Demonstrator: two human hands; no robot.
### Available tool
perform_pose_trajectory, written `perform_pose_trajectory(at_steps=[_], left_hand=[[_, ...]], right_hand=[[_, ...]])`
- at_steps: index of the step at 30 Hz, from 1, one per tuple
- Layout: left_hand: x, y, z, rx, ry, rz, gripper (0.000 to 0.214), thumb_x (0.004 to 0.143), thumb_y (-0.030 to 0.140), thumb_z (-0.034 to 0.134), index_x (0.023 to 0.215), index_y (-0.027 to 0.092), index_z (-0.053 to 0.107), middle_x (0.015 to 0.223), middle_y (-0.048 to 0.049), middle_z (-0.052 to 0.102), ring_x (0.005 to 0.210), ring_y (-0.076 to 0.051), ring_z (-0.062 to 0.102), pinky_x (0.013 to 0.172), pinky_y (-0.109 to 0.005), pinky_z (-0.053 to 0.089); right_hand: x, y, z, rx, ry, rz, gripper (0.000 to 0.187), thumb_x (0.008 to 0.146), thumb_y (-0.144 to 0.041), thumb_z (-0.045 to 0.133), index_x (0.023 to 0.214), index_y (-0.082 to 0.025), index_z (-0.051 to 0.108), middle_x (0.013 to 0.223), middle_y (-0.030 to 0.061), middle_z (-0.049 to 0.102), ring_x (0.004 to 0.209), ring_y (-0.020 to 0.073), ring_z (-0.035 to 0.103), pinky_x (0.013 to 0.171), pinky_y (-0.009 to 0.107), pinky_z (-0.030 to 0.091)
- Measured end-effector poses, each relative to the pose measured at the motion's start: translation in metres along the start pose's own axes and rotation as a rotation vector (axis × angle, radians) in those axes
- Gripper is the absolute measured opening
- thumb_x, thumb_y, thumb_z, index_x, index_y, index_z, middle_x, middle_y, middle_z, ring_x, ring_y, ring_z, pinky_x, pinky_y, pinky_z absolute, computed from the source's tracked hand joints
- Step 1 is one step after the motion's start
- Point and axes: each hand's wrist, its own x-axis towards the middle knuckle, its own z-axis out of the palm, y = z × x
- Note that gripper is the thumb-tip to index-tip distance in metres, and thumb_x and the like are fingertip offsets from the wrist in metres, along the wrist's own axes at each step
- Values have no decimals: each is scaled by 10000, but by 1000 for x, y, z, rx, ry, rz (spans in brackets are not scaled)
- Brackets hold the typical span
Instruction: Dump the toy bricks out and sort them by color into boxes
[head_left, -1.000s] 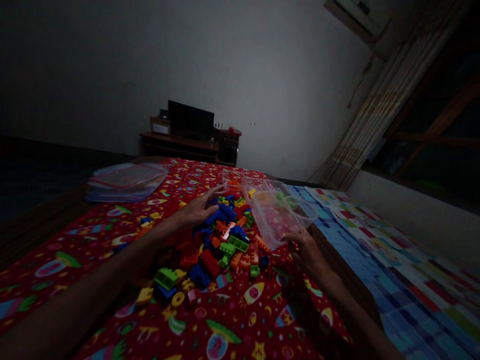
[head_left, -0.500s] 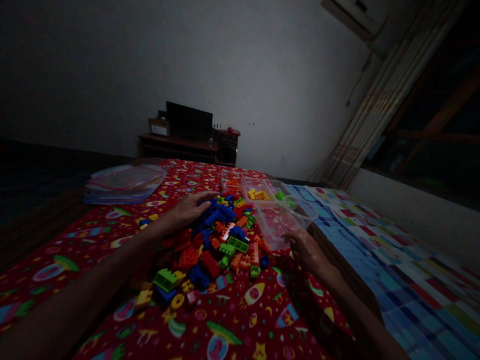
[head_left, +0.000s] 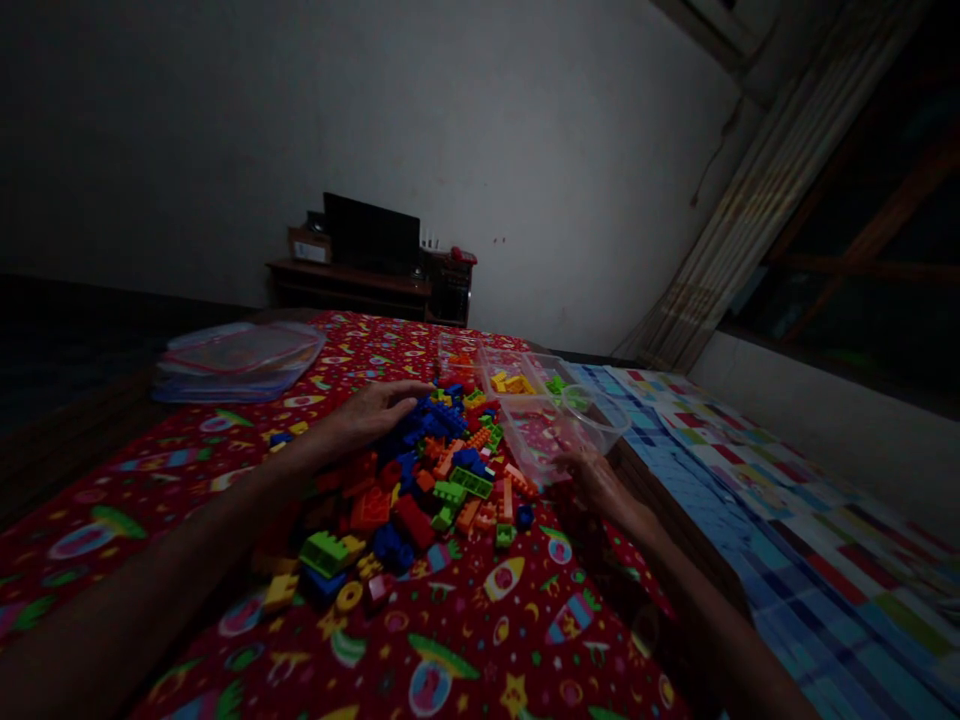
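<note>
While left hand (head_left: 369,414) rests on bricks (head_left: 442,485) (heaped) — right hand (head_left: 596,480) holds container (head_left: 600,418).

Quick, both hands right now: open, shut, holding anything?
Left hand: open, palm down on the block pile.
Right hand: gripping the clear container by its near edge.

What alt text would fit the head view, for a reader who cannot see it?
A person's left hand rests on a pile of colourful toy bricks on a red patterned cloth, while the right hand holds a clear plastic container.
</note>
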Motion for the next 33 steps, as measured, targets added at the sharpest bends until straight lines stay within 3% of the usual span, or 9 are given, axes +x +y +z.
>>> perform_pose_trajectory(at_steps=[3,6,10,13,16,21,25,29,33], left_hand=[[1,-1,-2,38,11,-4,590,712,587,558,1130,197,703,1180,-71,705,1065,-285,646,908,-349,515],[3,-2,-9,95,52,34,601,719,610,529,1106,189,712,1148,-85,715,1072,-290,641,920,-372,508],[8,-9,-26,182,116,78,649,729,631,480,1113,159,708,1164,-110,704,1093,-300,627,961,-399,477],[10,-13,-39,262,169,41,608,740,602,475,1116,187,711,1116,-73,722,1028,-282,648,917,-356,497],[9,-15,-49,369,215,11,558,771,515,444,1139,190,708,1047,-48,739,952,-273,658,867,-333,511],[6,-29,-56,535,183,17,492,770,421,426,1106,215,721,1143,-59,715,1096,-291,610,975,-364,459],[10,-50,-56,571,75,-16,539,760,414,424,1175,175,673,1251,-97,663,1181,-281,576,1040,-372,412],[12,-61,-44,581,2,-22,608,791,412,378,1248,86,611,1305,-165,616,1215,-306,556,1049,-403,399],[9,-56,-23,539,-44,63,638,860,466,344,1364,112,511,1370,-154,566,1258,-294,525,1067,-411,379]], right_hand=[[-5,6,9,21,13,-9,426,743,-46,421,1107,-163,610,987,96,644,900,196,589,796,365,503],[-8,2,7,30,20,-47,394,818,-85,431,1166,-192,581,1035,91,643,938,197,596,811,361,505],[9,-31,-4,-104,154,-40,363,918,-168,443,1264,-225,535,1122,118,641,1047,234,581,884,411,481],[44,-69,-4,-72,106,-65,332,946,-189,447,1259,-242,545,1096,101,664,994,211,603,865,360,477],[89,-102,10,63,53,-146,322,967,-281,470,1273,-203,538,1108,111,666,980,184,613,871,316,463],[156,-127,41,123,-140,-91,464,860,-309,659,1290,-173,548,1160,140,644,1112,241,579,930,353,443],[176,-132,44,164,-176,-19,296,861,-183,616,1155,-180,645,1060,95,674,1009,222,605,876,328,452],[175,-128,42,264,-70,23,358,836,-64,513,1148,-184,639,921,26,673,868,167,605,797,265,446],[176,-124,50,227,9,94,384,881,-100,470,1251,-132,566,999,79,679,923,191,601,839,300,446]])
